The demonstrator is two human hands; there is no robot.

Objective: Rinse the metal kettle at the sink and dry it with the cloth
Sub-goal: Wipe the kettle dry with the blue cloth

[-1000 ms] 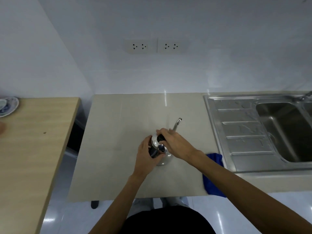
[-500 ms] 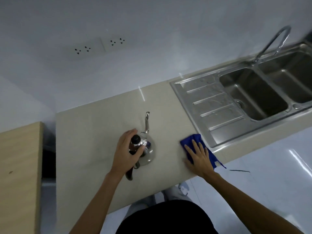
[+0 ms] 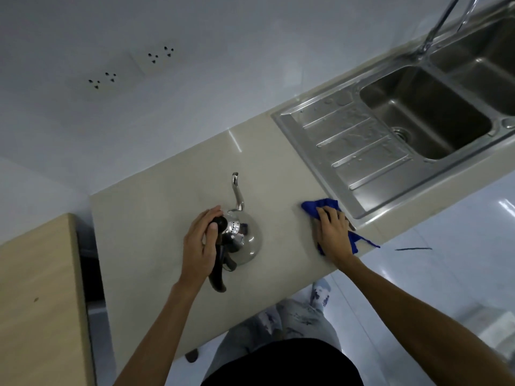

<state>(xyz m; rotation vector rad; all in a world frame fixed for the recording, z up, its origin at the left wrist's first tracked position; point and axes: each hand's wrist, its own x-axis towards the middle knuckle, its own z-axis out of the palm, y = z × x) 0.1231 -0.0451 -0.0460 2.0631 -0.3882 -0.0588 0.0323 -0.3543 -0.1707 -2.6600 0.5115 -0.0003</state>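
Right now the metal kettle stands upright on the beige tabletop, its thin spout pointing toward the wall. The left hand curls around the black lid knob and the top of the black handle. Well to its right, the right hand lies flat, fingers spread, pressing the blue cloth beside the steel sink.

No legible text anywhere
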